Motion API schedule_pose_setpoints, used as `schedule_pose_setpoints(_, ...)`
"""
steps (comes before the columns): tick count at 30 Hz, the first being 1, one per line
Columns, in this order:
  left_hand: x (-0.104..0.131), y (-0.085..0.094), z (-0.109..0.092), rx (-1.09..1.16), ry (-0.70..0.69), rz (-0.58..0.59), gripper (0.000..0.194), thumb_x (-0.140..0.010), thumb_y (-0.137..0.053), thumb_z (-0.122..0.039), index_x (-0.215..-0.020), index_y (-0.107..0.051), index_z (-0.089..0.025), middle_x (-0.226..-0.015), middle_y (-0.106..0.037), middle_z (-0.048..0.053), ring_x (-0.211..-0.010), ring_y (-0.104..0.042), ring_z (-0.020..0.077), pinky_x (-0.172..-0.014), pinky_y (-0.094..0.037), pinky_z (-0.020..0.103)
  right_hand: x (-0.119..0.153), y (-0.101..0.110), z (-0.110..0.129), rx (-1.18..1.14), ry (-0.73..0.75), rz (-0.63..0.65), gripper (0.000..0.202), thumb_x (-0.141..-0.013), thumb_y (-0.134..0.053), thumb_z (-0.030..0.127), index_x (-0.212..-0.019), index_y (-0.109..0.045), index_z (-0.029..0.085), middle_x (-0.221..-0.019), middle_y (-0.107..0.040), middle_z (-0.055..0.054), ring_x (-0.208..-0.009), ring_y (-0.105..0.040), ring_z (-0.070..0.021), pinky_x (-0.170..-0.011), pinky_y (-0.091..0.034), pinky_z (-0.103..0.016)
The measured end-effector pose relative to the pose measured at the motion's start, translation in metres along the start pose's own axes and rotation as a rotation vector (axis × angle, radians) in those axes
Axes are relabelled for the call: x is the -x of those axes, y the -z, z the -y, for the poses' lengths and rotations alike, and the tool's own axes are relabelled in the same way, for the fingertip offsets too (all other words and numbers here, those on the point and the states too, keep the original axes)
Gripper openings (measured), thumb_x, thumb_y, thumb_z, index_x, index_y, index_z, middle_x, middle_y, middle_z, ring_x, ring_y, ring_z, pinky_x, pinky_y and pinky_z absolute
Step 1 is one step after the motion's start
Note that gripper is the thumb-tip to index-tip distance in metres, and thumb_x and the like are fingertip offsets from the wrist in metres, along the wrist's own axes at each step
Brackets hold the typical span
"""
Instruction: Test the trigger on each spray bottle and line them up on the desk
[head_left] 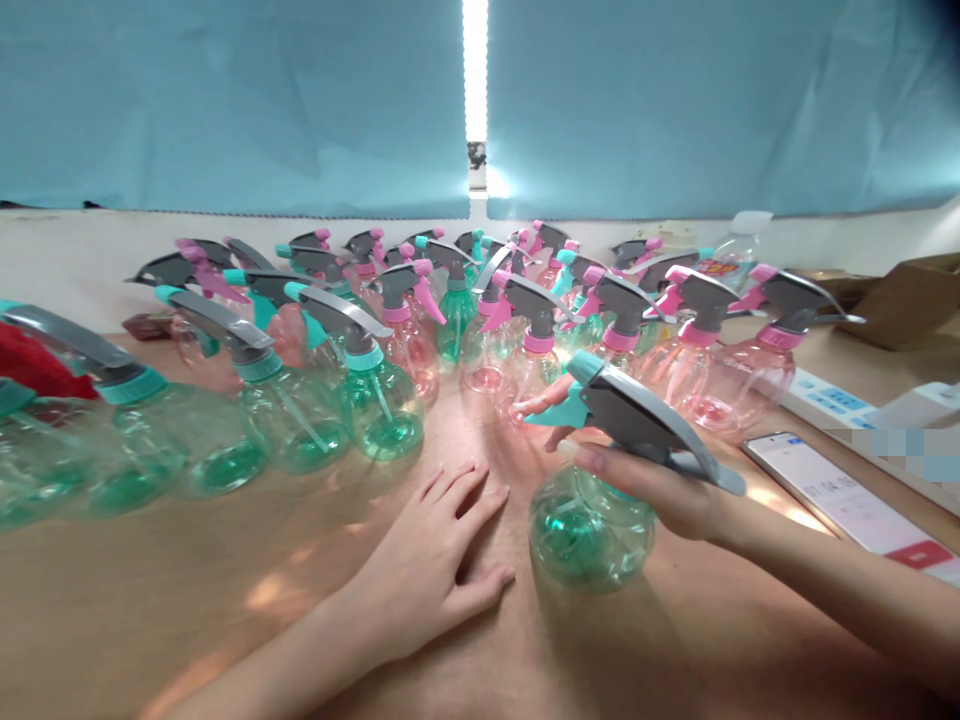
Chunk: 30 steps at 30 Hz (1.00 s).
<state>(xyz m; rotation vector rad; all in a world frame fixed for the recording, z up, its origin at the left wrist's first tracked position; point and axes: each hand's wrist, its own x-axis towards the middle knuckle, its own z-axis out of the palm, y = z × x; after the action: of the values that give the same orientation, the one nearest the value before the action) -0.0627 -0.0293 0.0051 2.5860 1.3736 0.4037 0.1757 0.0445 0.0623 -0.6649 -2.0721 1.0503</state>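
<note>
Spray bottle (581, 535) is gripped by right fingers (586, 459), left fingers (480, 511) spread, phone digits (829, 487) possibly reading 01:04

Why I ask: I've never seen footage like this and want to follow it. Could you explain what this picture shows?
There is no machine here, just a person's two bare hands. The one picture comes from a camera worn on the person's head, looking forward and down.

The left hand lies palm down on the table, holding nothing. The right hand is closed around the neck of a green spray bottle.

Beyond the hands stand many more: green bottles, mostly at the left, and pink bottles, mostly in the middle and right. A phone lies at the right.
</note>
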Motion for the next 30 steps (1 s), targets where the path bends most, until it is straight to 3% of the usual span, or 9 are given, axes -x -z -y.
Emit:
schedule_pose_setpoints(10,0.000,0.000,0.000,-0.022,0.004,0.021,0.056,-0.091,-0.060,-0.043,-0.139,-0.050,-0.015,-0.145,-0.045,0.019,-0.137,-0.036,0.0370,-0.110,-0.031,0.056,0.000,0.000,0.001,0.059,-0.019,-0.031,0.022,-0.090,-0.059,0.042,-0.106,-0.062,0.027,-0.071,-0.060,0.000,-0.074,-0.061,-0.0207,-0.075,-0.052,-0.037)
schedule_pose_setpoints(18,-0.001,0.002,-0.001,-0.031,0.004,0.021,0.055,-0.091,-0.060,-0.042,-0.138,-0.050,-0.016,-0.144,-0.047,0.019,-0.136,-0.037,0.0354,-0.110,-0.031,0.055,0.003,0.002,-0.006,0.163,-0.057,-0.060,0.019,-0.090,-0.058,0.044,-0.087,-0.063,0.026,-0.063,-0.053,0.002,-0.058,-0.051,-0.0153,-0.053,-0.044,-0.028)
schedule_pose_setpoints(26,-0.001,0.002,-0.002,-0.027,0.004,0.016,0.055,-0.091,-0.058,-0.043,-0.138,-0.050,-0.016,-0.144,-0.047,0.019,-0.136,-0.037,0.0362,-0.109,-0.032,0.056,-0.002,0.006,0.011,0.136,-0.001,-0.023,0.026,-0.090,-0.057,0.046,-0.077,-0.054,0.024,-0.069,-0.050,0.001,-0.064,-0.049,-0.0151,-0.059,-0.045,-0.030)
schedule_pose_setpoints(30,0.000,0.001,-0.001,0.000,0.001,-0.012,0.054,-0.091,-0.060,-0.042,-0.138,-0.051,-0.017,-0.144,-0.047,0.018,-0.135,-0.038,0.0365,-0.110,-0.032,0.056,-0.001,0.005,0.005,0.092,-0.013,-0.014,0.021,-0.090,-0.057,0.047,-0.086,-0.060,0.027,-0.068,-0.054,0.000,-0.068,-0.056,-0.0190,-0.067,-0.051,-0.035)
